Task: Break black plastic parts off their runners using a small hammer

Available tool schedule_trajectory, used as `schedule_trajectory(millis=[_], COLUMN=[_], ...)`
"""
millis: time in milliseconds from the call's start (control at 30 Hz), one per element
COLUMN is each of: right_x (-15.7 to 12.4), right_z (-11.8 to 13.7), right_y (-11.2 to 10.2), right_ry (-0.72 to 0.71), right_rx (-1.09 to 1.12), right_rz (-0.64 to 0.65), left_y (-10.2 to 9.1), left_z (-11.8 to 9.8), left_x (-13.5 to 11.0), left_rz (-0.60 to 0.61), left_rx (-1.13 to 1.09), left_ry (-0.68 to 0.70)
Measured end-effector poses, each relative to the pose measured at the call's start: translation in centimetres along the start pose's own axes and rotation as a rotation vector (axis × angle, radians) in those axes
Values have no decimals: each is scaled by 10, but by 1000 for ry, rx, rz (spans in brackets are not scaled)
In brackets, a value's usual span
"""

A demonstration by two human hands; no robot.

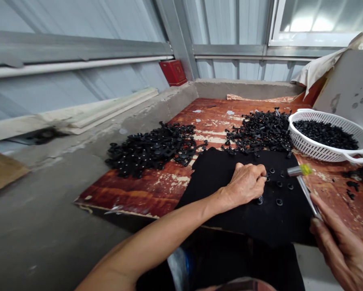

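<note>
- Black rings (279, 201) lie loose on black cloth (220, 169); a nudge could easily scatter and lose them.
- Left hand (246, 184) is curled, its fingertips among the rings.
- Right hand (341, 246) grips a metal tool (305, 194).

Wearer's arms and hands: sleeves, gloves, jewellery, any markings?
Left hand and right hand are both ungloved, no rings visible. Left forearm shows no sleeve, watch or band up to the elbow. Right wrist is out of frame, so a sleeve there cannot be told.

I count two black parts heaps (152, 149), at ten and one o'clock, one white basket (307, 148), about seven loose rings (279, 184).
</note>
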State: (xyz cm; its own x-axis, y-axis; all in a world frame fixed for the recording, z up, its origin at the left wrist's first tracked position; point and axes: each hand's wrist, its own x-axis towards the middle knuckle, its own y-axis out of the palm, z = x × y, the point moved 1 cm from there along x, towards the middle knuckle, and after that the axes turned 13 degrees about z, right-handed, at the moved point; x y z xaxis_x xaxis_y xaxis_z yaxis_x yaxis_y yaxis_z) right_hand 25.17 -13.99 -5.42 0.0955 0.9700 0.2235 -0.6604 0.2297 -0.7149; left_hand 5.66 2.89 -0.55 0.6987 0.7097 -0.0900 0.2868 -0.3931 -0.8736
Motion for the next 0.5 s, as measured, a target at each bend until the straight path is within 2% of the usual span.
schedule_trajectory(millis=[100, 167, 267, 400, 500], right_x=[15, 23, 30, 30, 28], right_z=[20, 32, 36, 28, 31], right_y=[-4, -5, -2, -1, -6], right_ry=[-229, -292, -310, -245, -316], right_rx=[-226, -280, -325, -436, -394], right_rz=[42, 5, 3, 148, 82], left_y=[1, 2, 3, 4, 5], left_z=[0, 0, 1, 1, 1], left_x=[0, -1, -2, -1, -1], left_rz=[-18, -18, -14, -32, -27], left_rx=[12, 5, 1, 11, -2], left_ry=[7, -2, -7, -1, -2])
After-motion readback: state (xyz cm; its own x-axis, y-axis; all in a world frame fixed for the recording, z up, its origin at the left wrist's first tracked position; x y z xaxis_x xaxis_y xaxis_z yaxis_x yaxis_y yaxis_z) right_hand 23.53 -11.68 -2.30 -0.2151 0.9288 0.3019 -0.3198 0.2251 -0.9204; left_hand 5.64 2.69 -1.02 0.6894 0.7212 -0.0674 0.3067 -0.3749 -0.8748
